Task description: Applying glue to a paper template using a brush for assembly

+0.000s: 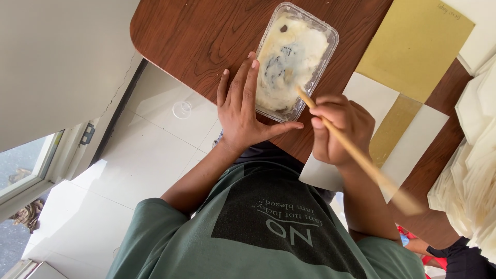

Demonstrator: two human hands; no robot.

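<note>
The brown wooden worktop carries gold and white paper sheets beyond the right hand. Against the left hand, whose fingers lie flat and spread, sits a clear plastic tray of whitish paste, much of it smeared thin. The right hand has its fingers closed around a wooden stick, tip in the paste.

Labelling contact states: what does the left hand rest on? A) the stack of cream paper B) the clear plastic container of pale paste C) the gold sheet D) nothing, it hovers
B: the left hand lies flat against the side of the clear plastic container, thumb along its near end, while the right hand dips a wooden stick into the paste.
</note>
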